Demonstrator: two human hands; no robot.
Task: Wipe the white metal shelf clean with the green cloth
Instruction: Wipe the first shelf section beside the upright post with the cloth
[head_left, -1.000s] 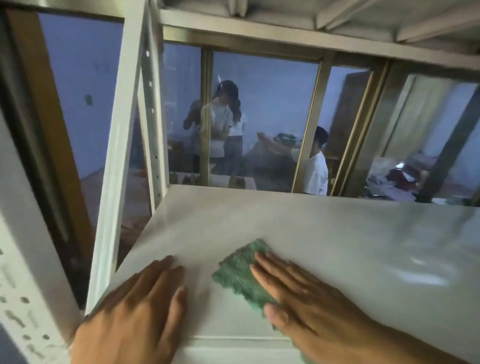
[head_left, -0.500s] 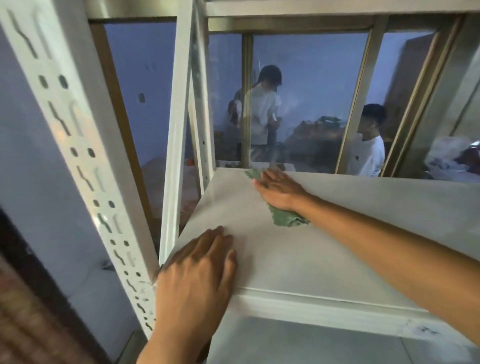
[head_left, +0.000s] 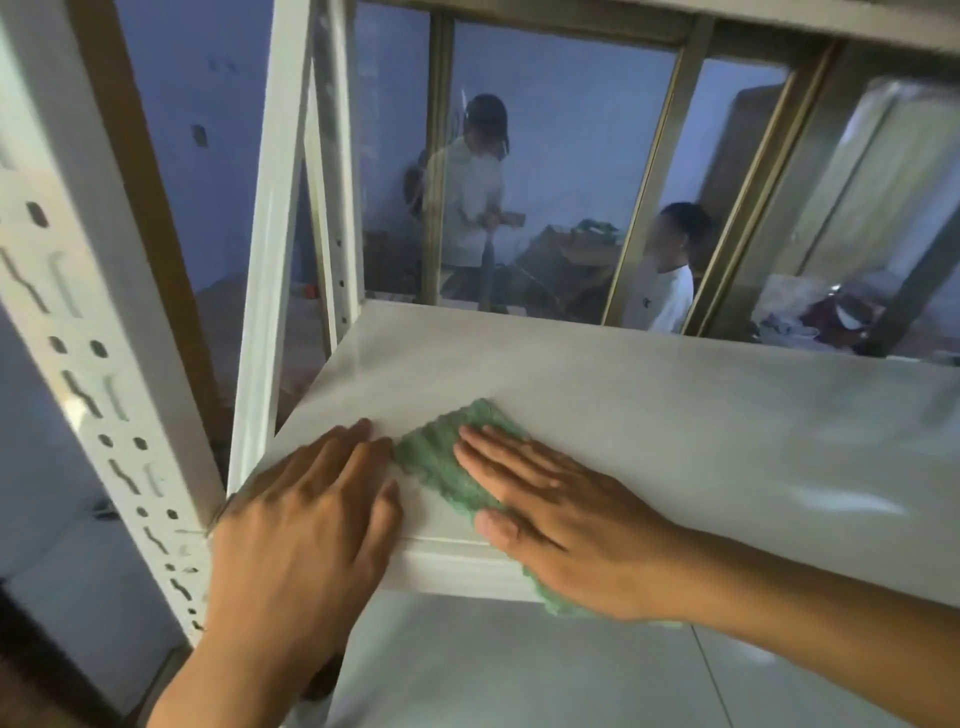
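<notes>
The right hand (head_left: 561, 514) lay flat, fingers spread, pinning the green cloth (head_left: 447, 457) at the front-left corner of the white metal shelf (head_left: 675, 415) — long axis running front-to-back, unwiped surface rightward — while the left hand (head_left: 306, 519), empty and open-palmed, braced just left of the cloth.

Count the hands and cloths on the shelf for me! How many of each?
Hands: 2, the left hand and the right hand
Green cloths: 1, the green cloth under the right hand
Total: 3, all on the white metal shelf
</notes>
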